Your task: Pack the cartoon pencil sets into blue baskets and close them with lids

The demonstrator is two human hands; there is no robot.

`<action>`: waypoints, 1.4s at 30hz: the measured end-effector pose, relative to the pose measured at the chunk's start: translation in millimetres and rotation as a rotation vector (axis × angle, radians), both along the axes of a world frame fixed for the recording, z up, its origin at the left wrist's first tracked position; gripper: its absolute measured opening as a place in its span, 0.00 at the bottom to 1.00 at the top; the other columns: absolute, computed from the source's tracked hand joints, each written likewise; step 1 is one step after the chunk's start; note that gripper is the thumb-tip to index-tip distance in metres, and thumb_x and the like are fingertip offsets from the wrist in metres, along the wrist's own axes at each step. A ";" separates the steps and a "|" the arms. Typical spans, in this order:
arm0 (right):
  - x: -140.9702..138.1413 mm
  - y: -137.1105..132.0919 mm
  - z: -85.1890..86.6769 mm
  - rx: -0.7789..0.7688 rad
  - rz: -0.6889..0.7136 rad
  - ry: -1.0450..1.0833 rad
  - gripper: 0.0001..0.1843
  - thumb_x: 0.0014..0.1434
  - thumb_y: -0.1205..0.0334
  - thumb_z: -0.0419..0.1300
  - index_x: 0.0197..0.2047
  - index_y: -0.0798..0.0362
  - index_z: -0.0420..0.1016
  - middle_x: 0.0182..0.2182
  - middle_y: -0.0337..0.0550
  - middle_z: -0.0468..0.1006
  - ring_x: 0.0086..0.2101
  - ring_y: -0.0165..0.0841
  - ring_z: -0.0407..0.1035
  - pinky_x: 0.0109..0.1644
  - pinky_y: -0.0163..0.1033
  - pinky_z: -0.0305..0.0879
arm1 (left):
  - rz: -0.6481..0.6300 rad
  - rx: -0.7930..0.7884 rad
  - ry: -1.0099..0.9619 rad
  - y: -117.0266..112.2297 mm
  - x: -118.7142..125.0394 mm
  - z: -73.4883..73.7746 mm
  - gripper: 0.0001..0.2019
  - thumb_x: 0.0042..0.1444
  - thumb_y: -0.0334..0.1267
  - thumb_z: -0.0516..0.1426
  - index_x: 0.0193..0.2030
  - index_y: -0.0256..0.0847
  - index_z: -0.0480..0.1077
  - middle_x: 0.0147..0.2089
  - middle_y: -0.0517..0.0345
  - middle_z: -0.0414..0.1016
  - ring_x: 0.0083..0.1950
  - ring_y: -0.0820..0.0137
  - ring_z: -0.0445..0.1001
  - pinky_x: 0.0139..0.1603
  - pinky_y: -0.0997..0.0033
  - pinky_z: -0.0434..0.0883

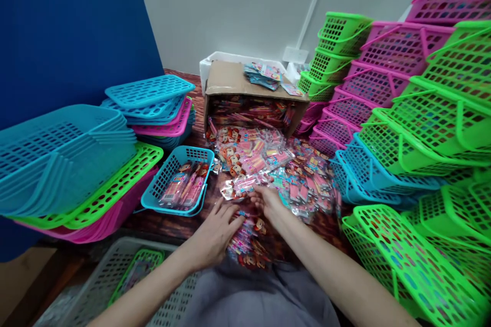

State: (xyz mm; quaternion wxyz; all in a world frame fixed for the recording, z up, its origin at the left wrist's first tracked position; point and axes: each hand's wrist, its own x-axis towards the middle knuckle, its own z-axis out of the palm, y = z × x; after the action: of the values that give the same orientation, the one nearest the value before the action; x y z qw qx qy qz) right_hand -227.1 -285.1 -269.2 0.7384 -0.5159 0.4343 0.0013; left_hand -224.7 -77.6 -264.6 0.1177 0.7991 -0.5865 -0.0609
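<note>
Left hand (217,235) bends its fingers over a bunch of packets (247,245), right hand (270,203) curls just beside it — can't tell if either's gripping. Looks partway to me: stacked baskets (383,89) off the right hand's right seem filled, blue basket (169,209) left of the left hand has a few more packets — but a loose heap (255,156) and stuffed carton (226,77) lie ahead.
</note>
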 end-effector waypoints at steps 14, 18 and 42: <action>-56.5 -80.8 84.2 -1.462 0.350 -0.191 0.11 0.59 0.60 0.54 0.33 0.51 0.77 0.41 0.46 0.77 0.42 0.37 0.69 0.46 0.39 0.60 | 0.011 0.010 -0.002 2.1 2.5 -9.1 0.37 0.45 0.29 0.57 0.66 0.40 0.57 0.66 0.40 0.58 0.69 0.51 0.56 0.72 0.41 0.40; -46.6 -64.6 92.0 -1.633 0.586 -0.022 0.14 0.64 0.60 0.49 0.40 0.51 0.76 0.31 0.44 0.78 0.33 0.36 0.71 0.38 0.37 0.57 | -0.005 -0.006 -0.010 1.5 3.2 -8.9 0.38 0.45 0.30 0.57 0.66 0.40 0.57 0.66 0.41 0.58 0.68 0.52 0.57 0.73 0.42 0.39; -43.2 -16.3 38.3 -1.301 1.301 -0.121 0.22 0.60 0.70 0.56 0.57 0.49 0.71 0.48 0.48 0.78 0.49 0.40 0.72 0.52 0.39 0.63 | 0.042 -0.025 0.087 4.3 -1.1 6.7 0.38 0.43 0.28 0.58 0.65 0.45 0.58 0.70 0.46 0.52 0.71 0.53 0.50 0.73 0.47 0.42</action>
State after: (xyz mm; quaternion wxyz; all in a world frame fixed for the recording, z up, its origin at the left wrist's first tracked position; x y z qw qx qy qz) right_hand -270.3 -301.4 -230.9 0.1781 -0.9711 -0.0655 0.1446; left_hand -225.8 -73.2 -257.9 0.1546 0.8063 -0.5645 -0.0857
